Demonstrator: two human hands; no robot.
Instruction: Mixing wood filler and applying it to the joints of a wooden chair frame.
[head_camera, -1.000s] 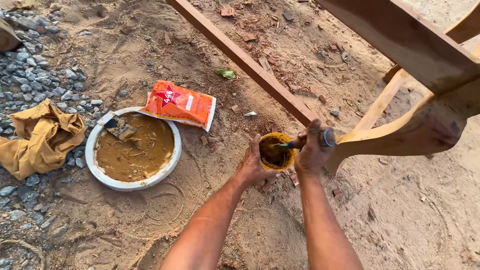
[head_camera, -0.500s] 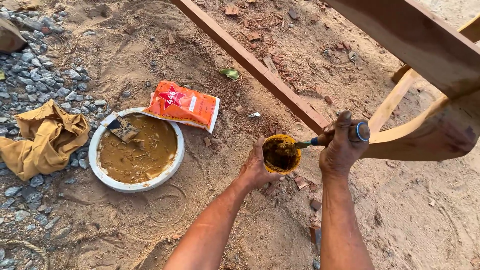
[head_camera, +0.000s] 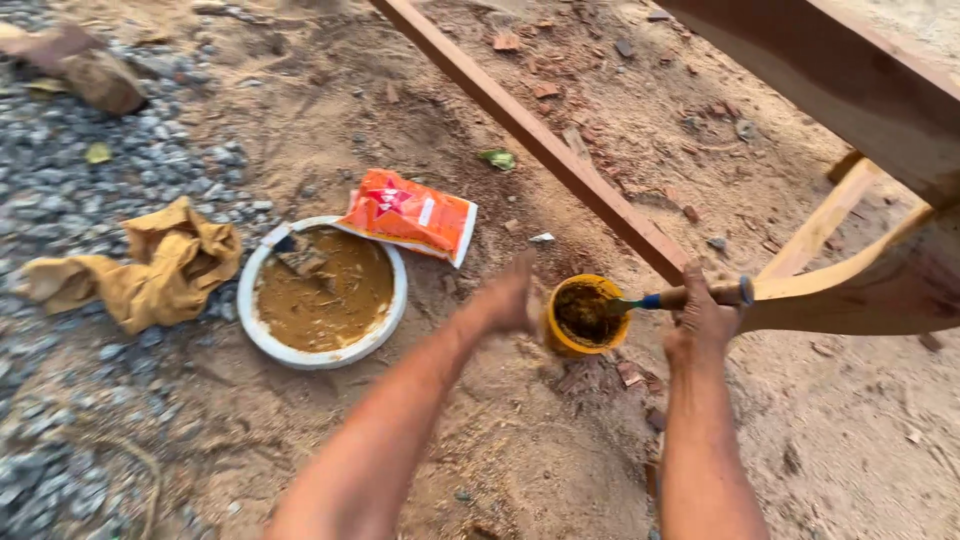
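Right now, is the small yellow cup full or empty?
Filled nearly to the rim: the yellow cup holds brown paste, with the brush in the right hand dipped into it.
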